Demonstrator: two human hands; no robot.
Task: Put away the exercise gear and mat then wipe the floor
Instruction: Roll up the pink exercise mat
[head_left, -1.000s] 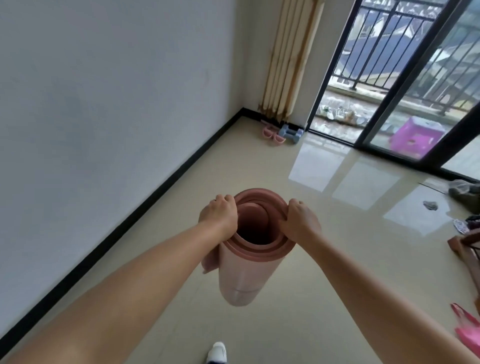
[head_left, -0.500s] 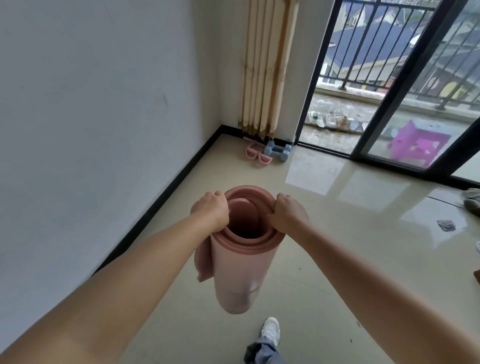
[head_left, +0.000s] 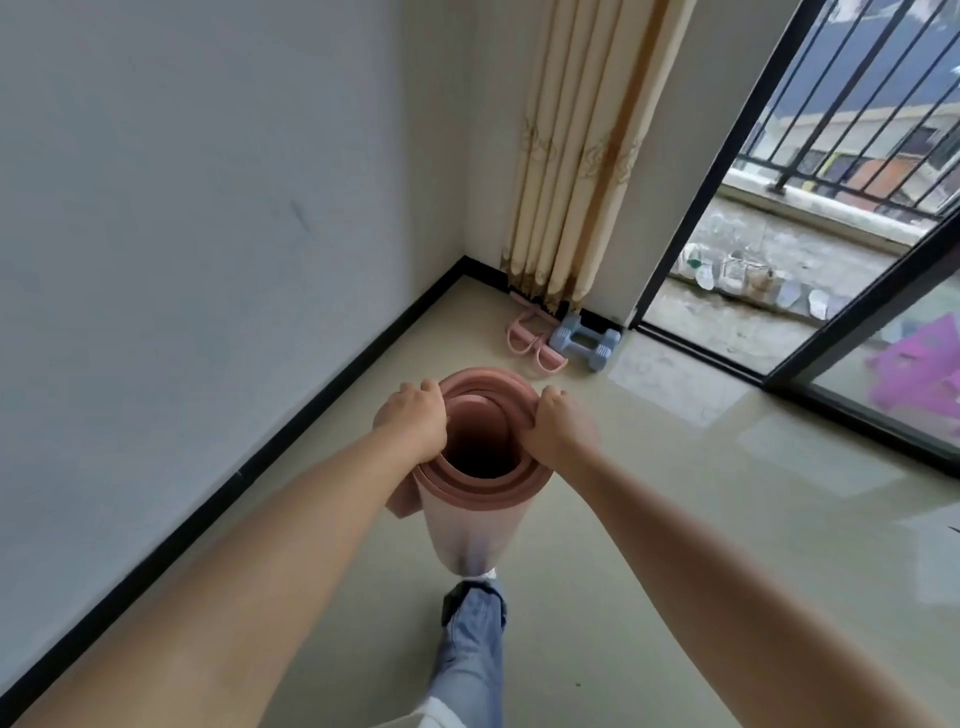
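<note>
Head view: both hands, left hand (head_left: 413, 423) and right hand (head_left: 558, 434), grip the upright rolled pink mat (head_left: 475, 519) by its top rim, above the floor (head_left: 675, 519).

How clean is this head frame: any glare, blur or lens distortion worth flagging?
Head view: daylight from the balcony door throws bright glare patches on the glossy floor; wide-angle bending curves the wall's black baseboard and stretches the forearms; the lower end of the rolled mat and the jeans leg look soft, while both hands, left and right, are fairly sharp.
</note>
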